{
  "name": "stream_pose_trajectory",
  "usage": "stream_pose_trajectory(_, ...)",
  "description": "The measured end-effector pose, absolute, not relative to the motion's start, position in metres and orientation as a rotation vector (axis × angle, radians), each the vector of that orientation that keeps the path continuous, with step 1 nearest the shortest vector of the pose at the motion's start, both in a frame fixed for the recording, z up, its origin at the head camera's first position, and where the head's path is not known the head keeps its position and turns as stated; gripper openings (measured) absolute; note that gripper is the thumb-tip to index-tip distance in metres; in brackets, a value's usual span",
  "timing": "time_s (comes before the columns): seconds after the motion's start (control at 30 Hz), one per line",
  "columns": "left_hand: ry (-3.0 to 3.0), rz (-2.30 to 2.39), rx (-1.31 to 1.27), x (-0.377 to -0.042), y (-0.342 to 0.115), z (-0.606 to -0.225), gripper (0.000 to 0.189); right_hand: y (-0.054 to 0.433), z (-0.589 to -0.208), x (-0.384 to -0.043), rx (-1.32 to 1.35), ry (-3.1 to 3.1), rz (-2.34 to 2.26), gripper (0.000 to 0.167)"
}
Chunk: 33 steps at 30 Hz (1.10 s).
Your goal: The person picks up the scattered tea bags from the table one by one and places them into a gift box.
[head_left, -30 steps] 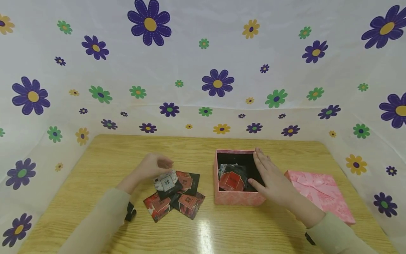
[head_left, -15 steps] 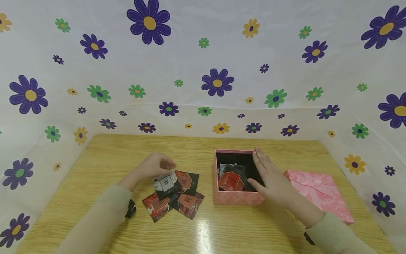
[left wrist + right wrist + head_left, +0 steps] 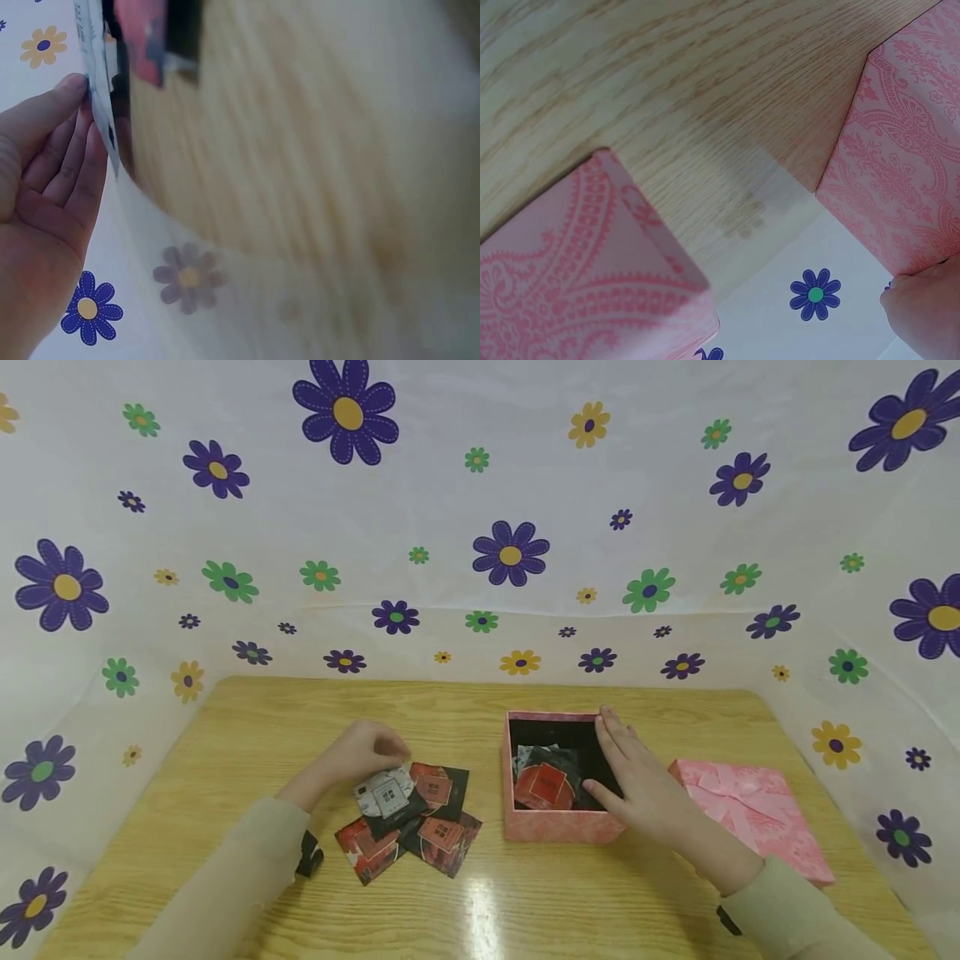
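Note:
My left hand (image 3: 352, 756) pinches the back edge of a grey-and-black flat packet (image 3: 384, 797) over a pile of packets on the table. In the left wrist view the thumb and fingers hold this packet (image 3: 97, 82), seen almost edge-on. Beneath and beside it lie several red-and-black packets (image 3: 442, 843), overlapping. My right hand (image 3: 648, 785) rests along the right wall of an open pink box (image 3: 566, 827), fingers straight, with the thumb over the inside. Inside the box are more packets, a red-and-black one (image 3: 547, 785) on top.
Right of the box lies its pink lid (image 3: 757, 818) with a bow, partly behind my right forearm. The wooden table (image 3: 420, 927) is bounded at the back and sides by a white cloth (image 3: 435, 502) printed with flowers.
The grey-and-black packet has shifted slightly left and tilted a little, with the left hand still at its edge. The right hand and box keep their places; the head view drifts slightly.

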<state>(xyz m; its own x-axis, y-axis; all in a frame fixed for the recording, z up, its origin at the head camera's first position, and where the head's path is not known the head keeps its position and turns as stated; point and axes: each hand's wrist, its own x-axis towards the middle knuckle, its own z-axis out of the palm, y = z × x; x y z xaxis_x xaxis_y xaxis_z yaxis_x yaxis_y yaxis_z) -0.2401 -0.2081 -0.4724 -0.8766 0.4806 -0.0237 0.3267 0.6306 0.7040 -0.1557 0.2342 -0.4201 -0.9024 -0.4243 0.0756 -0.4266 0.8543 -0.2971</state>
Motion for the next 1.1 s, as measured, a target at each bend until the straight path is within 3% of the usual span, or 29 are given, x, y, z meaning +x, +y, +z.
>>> stream_pose_trajectory(0.6,2.654,1.178,0.427,-0.233,-0.211,-0.427,0.019,0.233,-0.419,-0.155,0.710,-2.994,0.468,0.088)
stream_pose_trajectory(1.1,2.690,1.306,0.387,-0.240,-0.162,-0.359,0.013,0.233,-0.419,-0.154,0.705,-2.990,0.477,0.089)
